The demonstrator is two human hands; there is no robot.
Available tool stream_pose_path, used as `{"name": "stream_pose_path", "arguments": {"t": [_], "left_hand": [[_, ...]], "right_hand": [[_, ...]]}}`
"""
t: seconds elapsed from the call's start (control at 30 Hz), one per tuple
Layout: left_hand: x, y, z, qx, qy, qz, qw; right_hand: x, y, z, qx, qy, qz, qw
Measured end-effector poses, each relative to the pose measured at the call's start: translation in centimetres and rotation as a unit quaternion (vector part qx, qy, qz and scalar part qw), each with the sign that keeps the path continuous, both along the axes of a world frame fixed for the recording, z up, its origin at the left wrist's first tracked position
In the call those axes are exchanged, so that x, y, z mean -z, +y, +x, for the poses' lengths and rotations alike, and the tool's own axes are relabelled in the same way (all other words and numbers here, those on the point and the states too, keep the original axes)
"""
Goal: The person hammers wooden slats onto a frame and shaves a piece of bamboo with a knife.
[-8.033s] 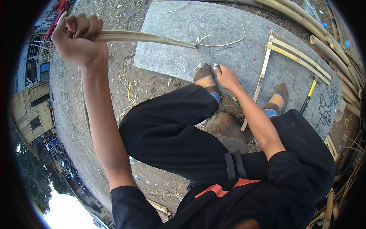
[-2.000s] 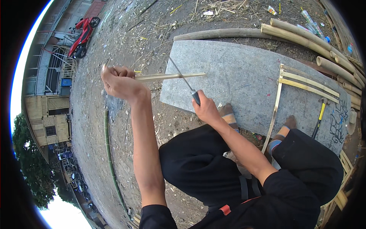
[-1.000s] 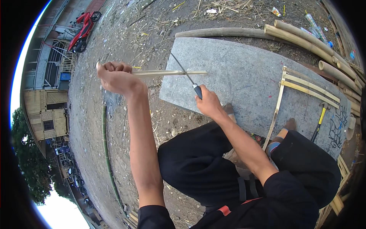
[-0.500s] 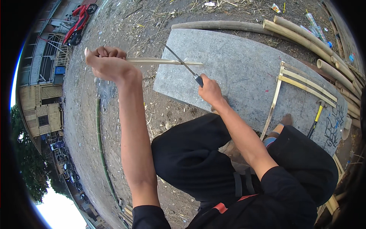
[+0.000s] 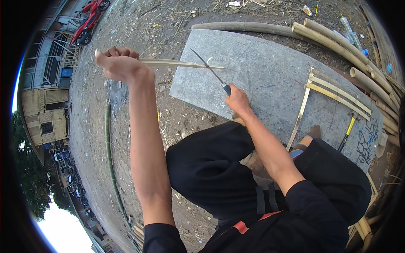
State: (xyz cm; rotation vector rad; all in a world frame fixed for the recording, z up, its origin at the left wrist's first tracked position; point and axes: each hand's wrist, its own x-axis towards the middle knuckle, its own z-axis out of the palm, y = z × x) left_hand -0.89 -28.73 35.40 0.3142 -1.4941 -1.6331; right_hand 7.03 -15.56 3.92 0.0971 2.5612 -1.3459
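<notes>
My left hand is closed around one end of a pale bamboo strip, which stretches rightward over the near-left part of a grey slab. My right hand grips the dark handle of a knife. Its long blade points up and to the left and crosses the strip close to the strip's far end. A thin curled shaving stands up where blade and strip meet. The fingers of my left hand are partly hidden behind the wrist.
On the slab's right lie joined bamboo slats and a yellow-handled hammer. Thick bamboo poles line the far right edge. A green pole lies on the dirt at left. A red motorcycle stands far left.
My right hand and the knife have shifted slightly right and down, toward the strip's end. A curled shaving now shows more plainly at the blade. My left hand has barely moved.
</notes>
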Motion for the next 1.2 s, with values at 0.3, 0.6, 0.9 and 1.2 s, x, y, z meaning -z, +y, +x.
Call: {"name": "stream_pose_path", "arguments": {"t": [0.3,0.6,0.9,1.2], "left_hand": [[-0.1,1.0,-1.8,0.014,-0.004,-0.025,1.0],[-0.1,0.4,-2.0,-0.001,-0.019,-0.039,0.999],[0.3,0.5,-2.2,0.014,-0.004,-0.053,0.998],[0.3,0.2,-2.7,-0.011,0.005,-0.044,0.999]], "right_hand": [[3.7,4.3,1.6,0.007,-0.078,0.03,0.997],[-1.7,1.6,2.5,0.012,-0.093,-0.073,0.993],[2.0,2.9,-0.6,-0.018,-0.062,-0.015,0.998],[3.7,5.4,1.6,-0.021,-0.102,0.053,0.993]]}}
